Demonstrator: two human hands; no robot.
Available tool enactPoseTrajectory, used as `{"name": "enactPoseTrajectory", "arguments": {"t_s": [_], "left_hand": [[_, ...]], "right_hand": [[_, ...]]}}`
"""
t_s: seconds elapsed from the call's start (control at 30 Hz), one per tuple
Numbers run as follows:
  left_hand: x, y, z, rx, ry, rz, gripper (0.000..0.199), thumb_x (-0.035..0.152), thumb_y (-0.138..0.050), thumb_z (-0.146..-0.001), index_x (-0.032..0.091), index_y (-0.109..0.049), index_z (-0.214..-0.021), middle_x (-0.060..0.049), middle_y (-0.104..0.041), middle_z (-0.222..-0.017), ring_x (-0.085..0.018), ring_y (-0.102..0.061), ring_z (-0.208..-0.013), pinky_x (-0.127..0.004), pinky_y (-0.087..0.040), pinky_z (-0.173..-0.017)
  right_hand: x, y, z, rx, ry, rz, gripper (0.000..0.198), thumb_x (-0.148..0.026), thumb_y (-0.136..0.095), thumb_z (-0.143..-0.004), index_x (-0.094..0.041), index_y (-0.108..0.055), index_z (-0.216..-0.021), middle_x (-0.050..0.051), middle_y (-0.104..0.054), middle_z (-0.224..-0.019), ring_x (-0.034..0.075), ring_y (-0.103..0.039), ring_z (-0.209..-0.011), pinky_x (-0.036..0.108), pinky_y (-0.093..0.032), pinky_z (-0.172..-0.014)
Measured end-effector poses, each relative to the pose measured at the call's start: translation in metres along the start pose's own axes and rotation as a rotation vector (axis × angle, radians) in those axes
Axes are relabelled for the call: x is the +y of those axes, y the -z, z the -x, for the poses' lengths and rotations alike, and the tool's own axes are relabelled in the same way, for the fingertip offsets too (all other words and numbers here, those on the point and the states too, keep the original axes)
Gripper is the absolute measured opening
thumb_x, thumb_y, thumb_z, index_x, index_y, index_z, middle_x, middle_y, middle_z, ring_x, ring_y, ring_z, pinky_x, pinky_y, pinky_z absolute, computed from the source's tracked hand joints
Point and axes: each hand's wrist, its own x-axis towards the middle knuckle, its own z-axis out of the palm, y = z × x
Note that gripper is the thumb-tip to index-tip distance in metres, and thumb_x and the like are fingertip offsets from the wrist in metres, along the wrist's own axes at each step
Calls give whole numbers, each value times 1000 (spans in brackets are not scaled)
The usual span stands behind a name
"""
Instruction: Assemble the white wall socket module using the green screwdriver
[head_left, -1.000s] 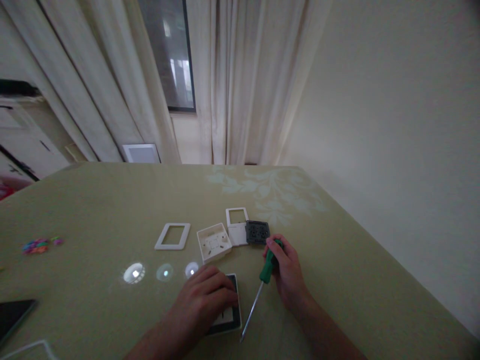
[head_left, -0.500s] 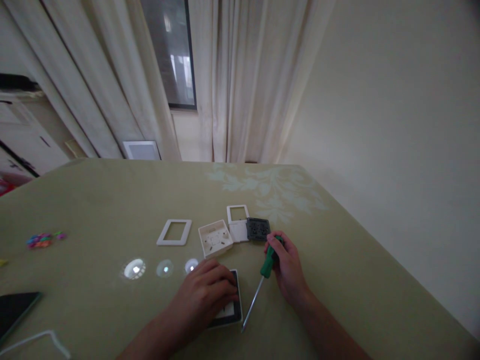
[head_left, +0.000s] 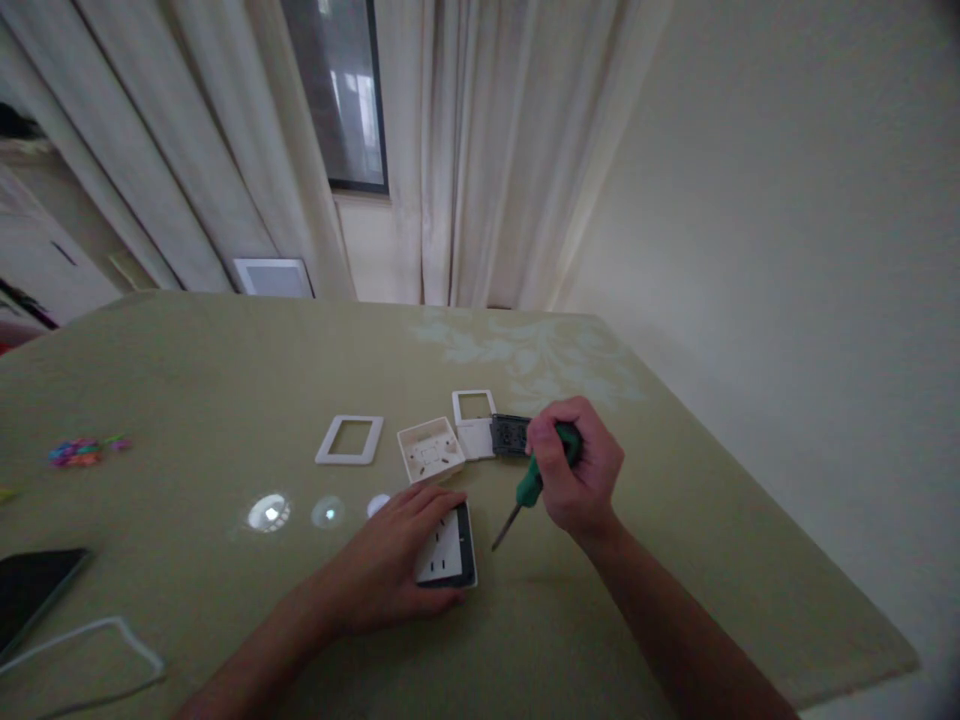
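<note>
My left hand (head_left: 401,560) grips a wall socket (head_left: 448,550) with a white face, slots and a dark border, fingers over its far edge and thumb along its near edge. The socket rests on the table. A green-handled screwdriver (head_left: 530,485) is in my right hand (head_left: 577,465), fist closed round the handle. Its shaft slants down to the left and the tip stops a little right of the socket. Just beyond lie a white mounting box (head_left: 431,450), a dark rectangular plate (head_left: 510,436) partly behind my right hand, and a white square piece (head_left: 475,440).
One white frame (head_left: 350,440) lies left of the box, another white frame (head_left: 474,393) behind it. Small colourful pieces (head_left: 77,452), a dark flat device (head_left: 37,590) and a white cable (head_left: 124,630) are at the left. The wall (head_left: 810,300) runs along the table's right side.
My right hand has turned over into a fist grip on the screwdriver and lifted it, its tip swinging away from me. My left hand has shifted so its thumb holds the socket's near edge.
</note>
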Motion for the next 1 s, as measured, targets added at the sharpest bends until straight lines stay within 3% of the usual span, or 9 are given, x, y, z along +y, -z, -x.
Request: {"name": "enactPoseTrajectory", "arguments": {"t_s": [0.13,0.27,1.0], "left_hand": [[-3,3,-2,12,1,5,89,38,-91,-81,24,-49,-159,-17,-59,-160,-41,-55,-147,-62,-47,-122],[-4,5,-3,43,-4,21,87,36,-90,-81,24,-49,-158,-16,-60,-158,-41,-57,-145,-62,-48,-120],[-4,4,1,34,-7,-13,90,38,-89,-83,26,-44,-160,-16,-61,-158,-42,-59,-143,-64,-49,-119]], "right_hand": [[-16,-31,-19,-126,215,16,16,-31,-70,-100,-25,-66,-86,-4,-61,-70,11,-52,-56,25,-44,-56],[-13,-50,-22,-199,290,18,16,-28,-65,-103,-25,-63,-87,-6,-58,-68,9,-47,-53,24,-42,-54],[3,-54,-22,-234,227,13,19,-29,-61,-106,-24,-61,-88,-6,-58,-71,9,-48,-56,23,-42,-56]]}}
